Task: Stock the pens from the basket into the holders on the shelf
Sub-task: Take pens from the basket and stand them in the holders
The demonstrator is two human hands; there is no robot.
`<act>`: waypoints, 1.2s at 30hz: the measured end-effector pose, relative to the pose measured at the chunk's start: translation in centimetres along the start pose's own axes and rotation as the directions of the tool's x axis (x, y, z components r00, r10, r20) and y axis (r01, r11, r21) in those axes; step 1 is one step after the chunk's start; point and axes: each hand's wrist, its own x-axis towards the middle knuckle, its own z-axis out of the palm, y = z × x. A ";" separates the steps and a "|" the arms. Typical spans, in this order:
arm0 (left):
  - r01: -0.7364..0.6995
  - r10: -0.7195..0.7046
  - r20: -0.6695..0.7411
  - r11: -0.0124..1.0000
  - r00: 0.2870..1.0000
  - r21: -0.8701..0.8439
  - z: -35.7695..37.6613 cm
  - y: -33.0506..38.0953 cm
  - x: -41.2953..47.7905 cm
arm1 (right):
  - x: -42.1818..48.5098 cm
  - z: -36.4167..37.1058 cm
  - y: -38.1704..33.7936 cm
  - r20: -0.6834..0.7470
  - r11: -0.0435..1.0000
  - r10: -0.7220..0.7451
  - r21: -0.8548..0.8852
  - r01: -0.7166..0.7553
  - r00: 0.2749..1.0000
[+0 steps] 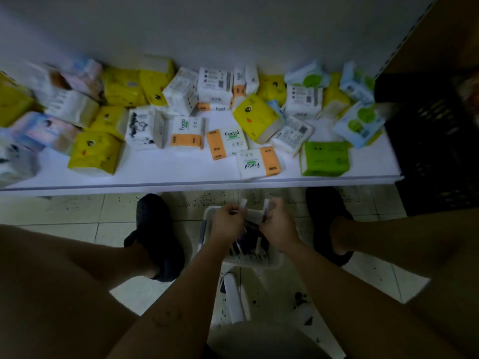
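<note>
A small pale basket (269, 265) stands on the floor between my feet, with several dark pens (250, 246) lying in it. Both hands are down over it. My left hand (226, 224) grips a pen whose white end (243, 204) sticks up past the fingers. My right hand (278, 226) grips another pen, its white end (266, 204) also pointing up. No pen holders show in this view.
A low white shelf (181, 174) runs across in front, covered with tissue packs (259, 161) in yellow, orange, green and white. A black crate (435, 141) stands at the right. My dark slippers (155, 237) flank the basket on the tiled floor.
</note>
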 end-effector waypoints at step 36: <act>-0.937 0.942 0.036 0.327 0.333 0.120 -4.7 34.7 -21.6 | -14.5 -29.6 -27.9 -0.492 0.592 -0.705 -0.011 0.806 0.511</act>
